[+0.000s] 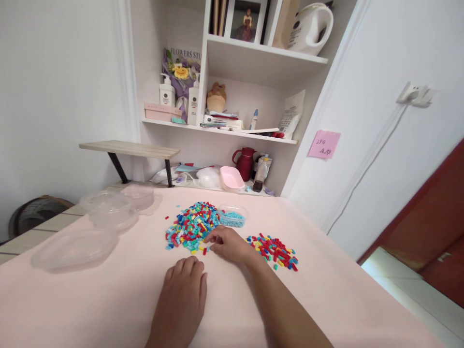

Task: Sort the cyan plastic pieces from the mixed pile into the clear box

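Observation:
A large heap of mixed small toy bricks [195,221], blue, red, green and yellow, lies on the pink tabletop. My right hand [229,244] reaches its near right edge, thumb and forefinger curled close together among the bricks. Whether a brick sits between the fingertips is too small to tell. Just behind that hand stands a clear plastic box [232,216] holding light blue bricks. To the right of the wrist spreads a second, mostly red brick pile [275,249], partly hidden by the arm. My left hand [184,290] rests palm down in front of the heap, holding nothing.
Clear plastic containers [108,208] and a clear lid [76,249] lie at the left. Along the back edge are a pink tray [232,178], a red jug [245,163] and a bottle [261,174]. A small raised wooden shelf [130,149] stands at the back left.

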`<state>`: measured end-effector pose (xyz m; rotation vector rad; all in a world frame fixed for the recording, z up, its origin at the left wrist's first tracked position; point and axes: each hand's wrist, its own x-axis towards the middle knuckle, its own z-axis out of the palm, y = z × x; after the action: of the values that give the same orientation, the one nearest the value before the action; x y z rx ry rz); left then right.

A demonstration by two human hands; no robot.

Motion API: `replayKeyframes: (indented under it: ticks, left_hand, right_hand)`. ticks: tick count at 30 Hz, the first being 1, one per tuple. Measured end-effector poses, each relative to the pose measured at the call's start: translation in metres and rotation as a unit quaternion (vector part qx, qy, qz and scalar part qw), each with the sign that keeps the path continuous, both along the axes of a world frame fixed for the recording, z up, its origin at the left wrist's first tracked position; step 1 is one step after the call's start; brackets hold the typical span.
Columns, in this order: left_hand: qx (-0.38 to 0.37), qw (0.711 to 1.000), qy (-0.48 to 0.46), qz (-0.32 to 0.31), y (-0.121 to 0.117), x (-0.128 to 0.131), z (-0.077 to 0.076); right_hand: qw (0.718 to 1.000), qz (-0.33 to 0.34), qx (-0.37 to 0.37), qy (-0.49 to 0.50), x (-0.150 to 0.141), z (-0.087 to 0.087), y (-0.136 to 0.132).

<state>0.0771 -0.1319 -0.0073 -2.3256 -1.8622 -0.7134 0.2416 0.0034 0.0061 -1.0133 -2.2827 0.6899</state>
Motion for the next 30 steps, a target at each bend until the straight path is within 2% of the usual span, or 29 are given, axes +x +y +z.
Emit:
replayKeyframes:
  ticks: [14, 21, 26, 28, 30]
  left_hand:
    - [0.012, 1.0, 0.007, 0.001, 0.001, 0.0, -0.001]
    - [0.007, 1.0, 0.002, 0.0, 0.001, 0.0, 0.0]
    - [0.009, 1.0, 0.004, -0.002, 0.0, -0.001, -0.001]
    - [0.009, 1.0, 0.002, 0.0, -0.001, 0.0, -0.001]
    - [0.009, 1.0, 0.0, 0.001, -0.001, 0.0, -0.001]
  right_hand:
    - [0.999, 0.0, -0.033, 0.015, -0.001, 0.001, 0.001]
    - [0.994, 0.013, -0.094, 0.044, 0.0, 0.006, -0.002]
    - [0.976, 0.016, -0.187, 0.11, 0.002, 0.009, -0.004]
    - [0.964, -0.012, -0.201, 0.177, 0.001, 0.012, -0.002]
    - [0.94, -0.062, -0.181, 0.282, 0.0, 0.015, 0.003]
